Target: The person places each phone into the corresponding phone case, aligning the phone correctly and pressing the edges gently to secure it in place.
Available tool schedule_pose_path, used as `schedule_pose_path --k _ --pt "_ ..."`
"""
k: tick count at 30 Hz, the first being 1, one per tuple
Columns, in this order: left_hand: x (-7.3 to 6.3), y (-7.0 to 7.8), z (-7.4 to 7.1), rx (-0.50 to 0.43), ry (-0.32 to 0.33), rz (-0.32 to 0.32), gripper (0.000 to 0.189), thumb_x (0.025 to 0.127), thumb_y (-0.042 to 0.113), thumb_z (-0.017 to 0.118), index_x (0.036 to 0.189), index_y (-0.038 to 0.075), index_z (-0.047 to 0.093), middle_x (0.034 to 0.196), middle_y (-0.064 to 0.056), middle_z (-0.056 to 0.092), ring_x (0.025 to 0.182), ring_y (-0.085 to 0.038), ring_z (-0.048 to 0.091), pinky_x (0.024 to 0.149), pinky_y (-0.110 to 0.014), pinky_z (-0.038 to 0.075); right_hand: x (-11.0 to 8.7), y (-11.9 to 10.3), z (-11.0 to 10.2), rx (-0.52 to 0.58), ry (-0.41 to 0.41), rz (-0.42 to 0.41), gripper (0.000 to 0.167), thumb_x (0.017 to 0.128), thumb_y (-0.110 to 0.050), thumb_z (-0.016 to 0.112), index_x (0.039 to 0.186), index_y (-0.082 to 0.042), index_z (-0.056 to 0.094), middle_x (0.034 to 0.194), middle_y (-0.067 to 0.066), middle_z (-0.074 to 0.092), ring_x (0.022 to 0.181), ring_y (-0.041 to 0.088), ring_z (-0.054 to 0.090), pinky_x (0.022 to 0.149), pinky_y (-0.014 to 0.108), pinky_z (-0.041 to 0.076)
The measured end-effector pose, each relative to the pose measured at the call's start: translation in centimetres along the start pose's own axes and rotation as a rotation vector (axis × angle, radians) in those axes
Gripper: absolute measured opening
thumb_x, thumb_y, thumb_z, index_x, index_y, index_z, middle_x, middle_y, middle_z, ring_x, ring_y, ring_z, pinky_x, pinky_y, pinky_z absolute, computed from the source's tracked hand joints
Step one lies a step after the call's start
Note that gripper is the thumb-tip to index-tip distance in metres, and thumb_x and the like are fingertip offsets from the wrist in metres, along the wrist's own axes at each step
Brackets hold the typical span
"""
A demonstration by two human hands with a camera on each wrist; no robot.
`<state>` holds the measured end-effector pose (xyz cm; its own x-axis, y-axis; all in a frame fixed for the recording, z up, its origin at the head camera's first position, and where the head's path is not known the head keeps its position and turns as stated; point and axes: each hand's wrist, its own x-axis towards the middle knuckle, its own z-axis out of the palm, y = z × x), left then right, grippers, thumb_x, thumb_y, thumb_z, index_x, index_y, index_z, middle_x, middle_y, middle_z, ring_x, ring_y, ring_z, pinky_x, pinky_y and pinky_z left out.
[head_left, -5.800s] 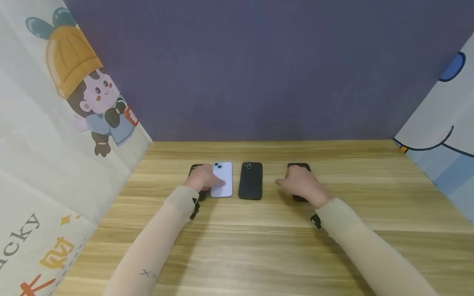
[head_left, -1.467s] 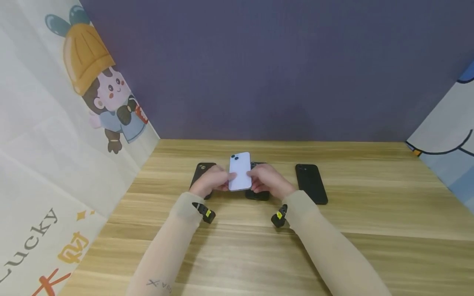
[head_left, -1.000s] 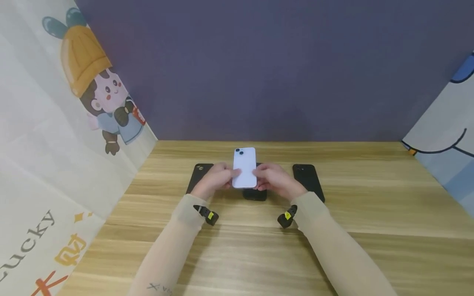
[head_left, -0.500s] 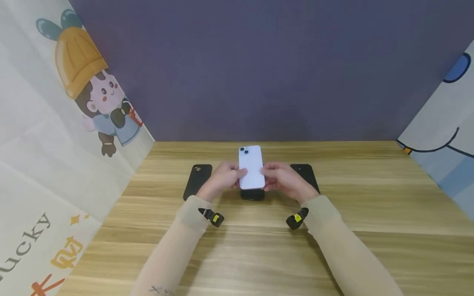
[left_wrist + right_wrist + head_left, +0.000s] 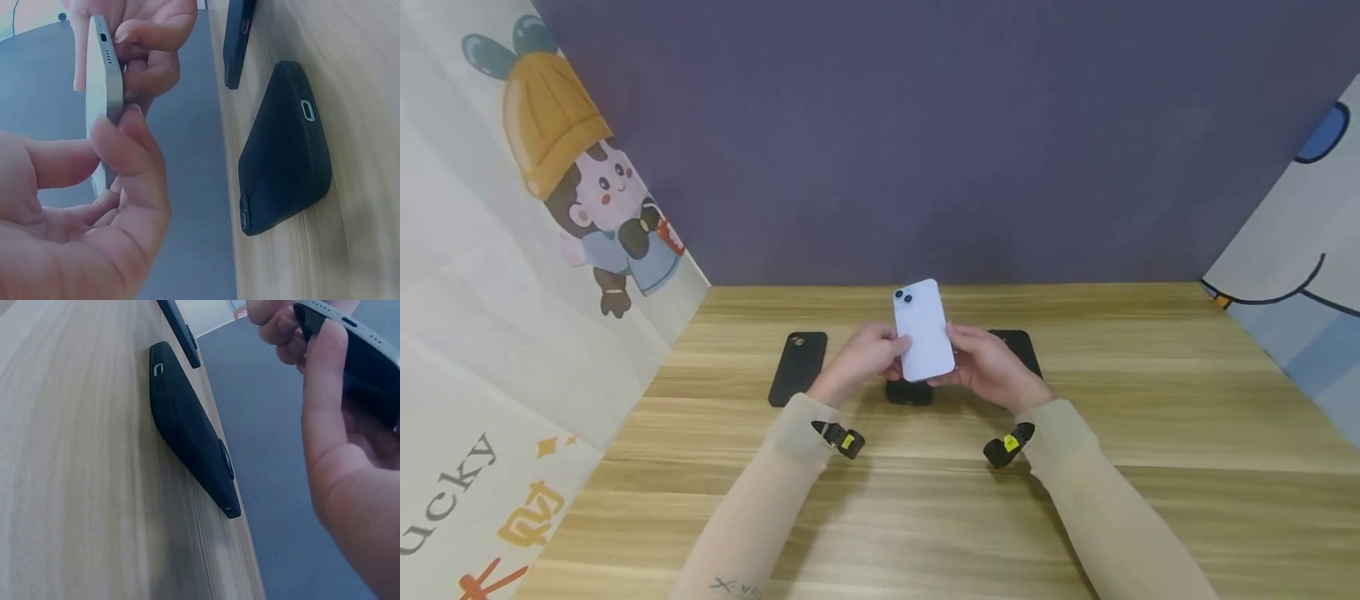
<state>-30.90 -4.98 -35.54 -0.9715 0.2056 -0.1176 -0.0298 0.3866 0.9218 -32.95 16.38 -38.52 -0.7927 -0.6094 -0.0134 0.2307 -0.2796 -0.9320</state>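
Note:
A pale lilac phone (image 5: 923,329) is held up off the table between both hands, its back with two camera lenses facing the head camera and its top leaning left. My left hand (image 5: 868,354) pinches its left edge, thumb on the back. My right hand (image 5: 992,367) grips the right edge, with the thumb along the side. In the right wrist view, the dark screen side of the lilac phone (image 5: 369,381) shows. Below it lies a black-cased phone (image 5: 284,150), partly hidden in the head view by the lilac phone and hands.
On the wooden table (image 5: 925,517), a black phone case (image 5: 799,367) with a camera cutout lies left of the hands. Another black phone-shaped item (image 5: 1018,350) lies to the right, partly behind my right hand. A dark panel (image 5: 955,142) stands at the back.
The lilac phone, flat on the table at first, has been lifted by both hands. Over the last second it has shifted right and higher in view, and its top has tipped left.

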Motion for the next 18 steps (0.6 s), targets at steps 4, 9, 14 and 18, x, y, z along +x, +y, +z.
schedule_pose_path --k 4,9,14,18 --pt "0.0 0.3 0.5 0.089 0.035 0.042 0.025 0.104 0.017 0.056 0.092 -0.003 0.065 0.075 -0.011 0.062 0.063 -0.019 0.06 0.066 -0.038 0.058 -0.2 0.0 -0.4 0.051 -0.073 -0.011 0.047 0.113 -0.026 0.034 0.145 0.005 0.045 0.119 0.012 0.069 0.104 0.026 0.07 0.086 0.044 0.058" --pt "0.0 0.9 1.0 0.184 0.058 0.074 0.025 0.105 0.022 0.056 0.1 -0.001 0.066 0.075 -0.011 0.064 0.063 -0.021 0.062 0.07 -0.046 0.059 -0.4 0.0 -1.0 0.101 -0.158 -0.014 0.046 0.113 -0.029 0.033 0.15 -0.003 0.044 0.129 0.012 0.065 0.116 0.028 0.066 0.095 0.048 0.054" --pt "0.1 1.1 1.2 0.251 0.077 0.111 0.025 0.105 0.025 0.057 0.101 0.002 0.069 0.076 -0.007 0.064 0.066 -0.018 0.059 0.063 -0.033 0.051 -0.5 0.2 -1.7 0.205 -0.22 -0.001 0.043 0.113 -0.028 0.032 0.15 -0.012 0.045 0.133 0.013 0.062 0.12 0.031 0.063 0.097 0.051 0.052" --pt "0.2 1.2 1.3 0.288 0.064 0.145 0.026 0.104 0.026 0.059 0.101 0.003 0.071 0.082 -0.005 0.065 0.072 -0.017 0.058 0.065 -0.029 0.048 -0.7 0.3 -1.9 0.247 -0.249 0.005 0.044 0.112 -0.027 0.035 0.153 -0.012 0.039 0.136 0.013 0.059 0.122 0.032 0.061 0.099 0.052 0.05"
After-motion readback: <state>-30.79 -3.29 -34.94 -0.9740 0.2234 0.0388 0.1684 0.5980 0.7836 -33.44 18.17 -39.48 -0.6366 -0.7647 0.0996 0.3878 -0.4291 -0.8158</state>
